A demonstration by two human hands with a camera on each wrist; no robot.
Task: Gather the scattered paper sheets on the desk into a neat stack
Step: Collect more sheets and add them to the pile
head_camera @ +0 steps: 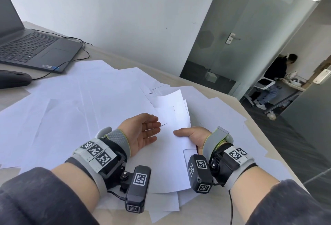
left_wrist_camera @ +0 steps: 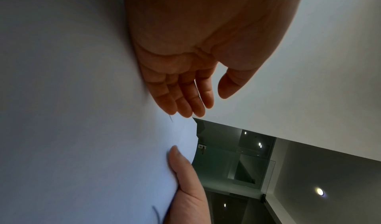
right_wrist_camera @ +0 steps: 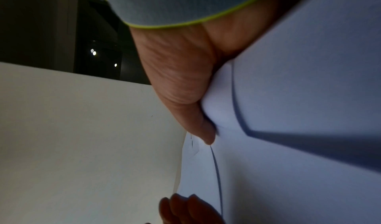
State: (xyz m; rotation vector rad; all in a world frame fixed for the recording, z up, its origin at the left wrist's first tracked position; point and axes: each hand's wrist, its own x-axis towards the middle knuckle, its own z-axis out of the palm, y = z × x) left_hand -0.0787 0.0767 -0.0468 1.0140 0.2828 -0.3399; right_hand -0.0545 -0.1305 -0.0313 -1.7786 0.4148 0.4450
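Note:
Several white paper sheets (head_camera: 77,110) lie scattered and overlapping across the desk (head_camera: 179,79). My right hand (head_camera: 192,135) grips a small bundle of sheets (head_camera: 172,112) at its near right edge, with the thumb on top. The bundle tilts up away from me. My left hand (head_camera: 152,128) is open with straight fingers, palm turned toward the bundle's left edge. The left wrist view shows the left hand's fingers (left_wrist_camera: 185,100) along the paper (left_wrist_camera: 82,113). In the right wrist view the right thumb (right_wrist_camera: 191,113) presses into the held sheets (right_wrist_camera: 299,113).
An open laptop (head_camera: 35,45) sits at the far left with a black cable (head_camera: 80,58) trailing from it, and a dark mouse (head_camera: 14,78) lies beside it. The desk's right edge (head_camera: 279,155) drops to the floor. A glass door (head_camera: 232,45) and a seated person (head_camera: 275,76) are beyond.

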